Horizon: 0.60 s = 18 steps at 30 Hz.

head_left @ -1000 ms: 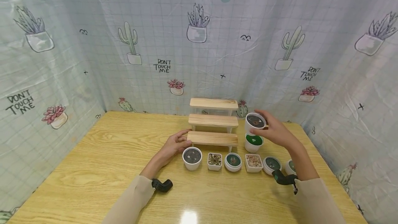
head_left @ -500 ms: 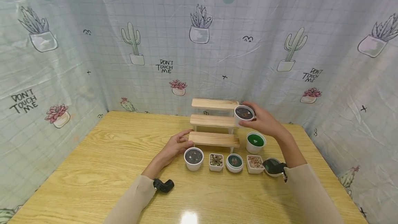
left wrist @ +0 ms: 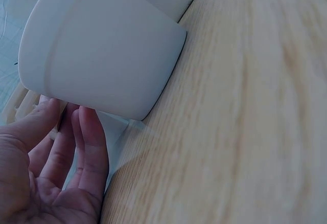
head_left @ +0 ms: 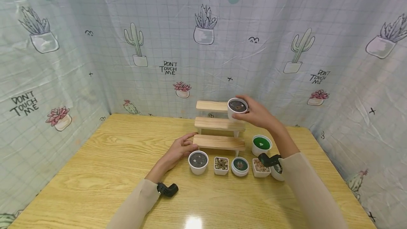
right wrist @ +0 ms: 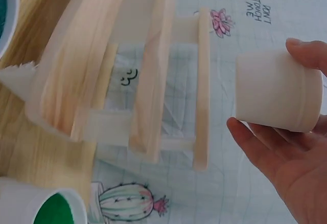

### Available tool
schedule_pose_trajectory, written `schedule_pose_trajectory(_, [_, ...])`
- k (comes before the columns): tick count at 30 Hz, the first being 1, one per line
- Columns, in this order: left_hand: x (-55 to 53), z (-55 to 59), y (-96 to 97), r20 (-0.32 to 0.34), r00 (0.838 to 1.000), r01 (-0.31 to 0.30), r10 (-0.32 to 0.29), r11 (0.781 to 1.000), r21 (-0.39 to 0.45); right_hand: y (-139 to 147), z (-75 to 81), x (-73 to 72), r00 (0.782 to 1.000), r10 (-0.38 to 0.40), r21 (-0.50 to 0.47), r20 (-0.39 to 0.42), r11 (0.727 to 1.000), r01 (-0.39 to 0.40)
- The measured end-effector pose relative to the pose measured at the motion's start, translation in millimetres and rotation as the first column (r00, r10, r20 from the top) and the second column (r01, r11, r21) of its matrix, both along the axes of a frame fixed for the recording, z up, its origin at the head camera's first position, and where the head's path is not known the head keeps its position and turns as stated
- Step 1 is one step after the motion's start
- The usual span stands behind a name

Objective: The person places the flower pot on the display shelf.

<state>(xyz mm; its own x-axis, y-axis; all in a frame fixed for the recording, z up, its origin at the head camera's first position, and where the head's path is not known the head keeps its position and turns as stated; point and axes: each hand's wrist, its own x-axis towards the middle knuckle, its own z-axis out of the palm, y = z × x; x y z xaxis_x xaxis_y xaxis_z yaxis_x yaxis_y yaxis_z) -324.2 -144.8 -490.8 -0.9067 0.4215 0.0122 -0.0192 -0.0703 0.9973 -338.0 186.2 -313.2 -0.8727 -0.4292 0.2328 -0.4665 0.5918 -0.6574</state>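
- Hands, with clock directions read in the head view from the stand's centre: the right hand [head_left: 257,112] grasps a white pot [head_left: 231,113] round its side; the left hand [head_left: 178,153], at 8 o'clock, pinches the end of the lowest shelf [head_left: 218,142] of the wooden stand [head_left: 211,123].
- Change: over the last second the right hand has carried the pot toward 10 o'clock, away from the green-filled pot [head_left: 259,152] at 4 o'clock; the left hand has kept its place.
- Meaning (judged): a carrying stage, with the stand apparently steadied and the pot not yet set down; its intended shelf cannot be told.
- Position: between 1 and 2 o'clock, in the air; the right-wrist view shows the base apart from the top shelf [head_left: 211,105].
- Orientation: mouth upward, base downward, central axis nearly vertical; no marked long axis. Shelves run lengthwise from 9 to 3 o'clock.
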Motion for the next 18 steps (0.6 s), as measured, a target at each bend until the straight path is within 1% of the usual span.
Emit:
schedule_pose_trajectory(5, [0.1,-0.7,0.6,-0.001,1.000,-0.001,0.001,1.000,-0.001,-14,4.5,-9.0,1.000,-0.014,-0.008,0.000,1.000,0.014])
schedule_pose_trajectory(10, [1.2,-1.0,1.4,-0.001,1.000,-0.007,0.007,1.000,-0.006,-28,7.7,-18.9,0.999,-0.029,-0.027,0.031,0.999,0.030])
schedule_pose_trajectory(14, [0.6,-0.9,1.1,0.000,1.000,-0.015,0.015,1.000,-0.011,-41,10.4,-29.0,0.999,-0.023,-0.050,0.026,0.998,0.025])
schedule_pose_trajectory(18, [-0.3,-1.3,-0.3,-0.003,1.000,-0.021,0.021,1.000,-0.019,-52,11.3,-40.4,0.999,-0.022,-0.074,0.043,0.997,0.025])
